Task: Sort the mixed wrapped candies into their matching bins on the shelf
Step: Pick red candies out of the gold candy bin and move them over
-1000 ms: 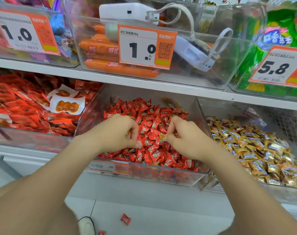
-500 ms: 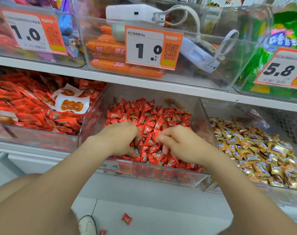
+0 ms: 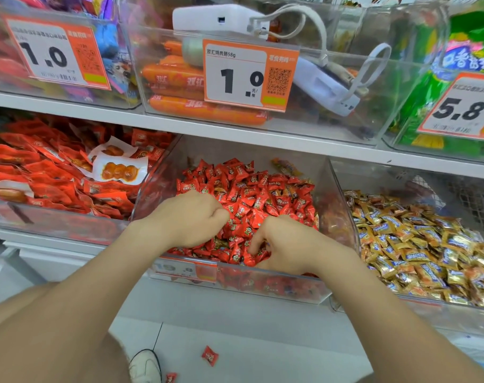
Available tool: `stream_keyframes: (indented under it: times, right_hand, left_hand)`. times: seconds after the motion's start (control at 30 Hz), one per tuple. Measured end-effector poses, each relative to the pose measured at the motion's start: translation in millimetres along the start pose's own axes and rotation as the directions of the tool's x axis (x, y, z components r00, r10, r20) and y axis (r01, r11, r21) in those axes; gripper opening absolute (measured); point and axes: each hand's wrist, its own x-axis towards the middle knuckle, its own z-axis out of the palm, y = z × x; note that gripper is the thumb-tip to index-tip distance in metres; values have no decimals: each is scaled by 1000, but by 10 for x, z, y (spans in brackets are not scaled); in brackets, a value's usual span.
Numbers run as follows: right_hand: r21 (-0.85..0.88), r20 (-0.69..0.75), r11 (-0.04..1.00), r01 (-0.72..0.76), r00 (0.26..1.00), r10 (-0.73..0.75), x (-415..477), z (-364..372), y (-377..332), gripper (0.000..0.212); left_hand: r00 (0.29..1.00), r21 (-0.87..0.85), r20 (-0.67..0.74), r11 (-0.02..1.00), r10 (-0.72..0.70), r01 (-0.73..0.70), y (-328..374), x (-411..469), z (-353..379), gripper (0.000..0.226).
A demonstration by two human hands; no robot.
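A clear middle bin on the lower shelf holds a heap of red wrapped candies. One yellowish candy lies at its back. My left hand rests on the heap as a tight fist, so anything inside it is hidden. My right hand is at the bin's front right, with bent fingers dug into the red candies and closing on some. Immediately to the right stands a bin of gold wrapped candies.
On the left is a bin of red snack packets. The upper shelf holds bins with sausages, price tags and white power banks. Two red candies and a shoe are on the floor.
My right hand has moved from the middle of the red heap down to the bin's front edge and pushed its fingers in. My left fist has stayed on the heap.
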Motion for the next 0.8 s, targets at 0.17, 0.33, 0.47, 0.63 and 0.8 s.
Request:
stream_keyframes:
  times: [0.17,0.33,0.47,0.63,0.8]
  right_hand:
    - [-42,53,997,-69,996,71,8,-65,17,22]
    - [-18,101,998,-65,993,66,8,-32,31,23]
    - [0,90,999,-48,995,48,39,-28,1,6]
    - [65,-41,994,-88,995,91,5,-111,17,6]
    - [-7,34,994,-105,994,106,5,-69,37,22]
  left_hand:
    - [999,-21,-6,998,-51,51,-92,-14,13,47]
    - [999,-121,53,993,-3,10,-134,7,30,29]
    - [995,-242,24,966,100,-92,-19,13,2,16]
    - [965,-367,101,911,243,-191,117,-30,47,22]
    - [935,-241,155,930,319,-277,222,57,170,20]
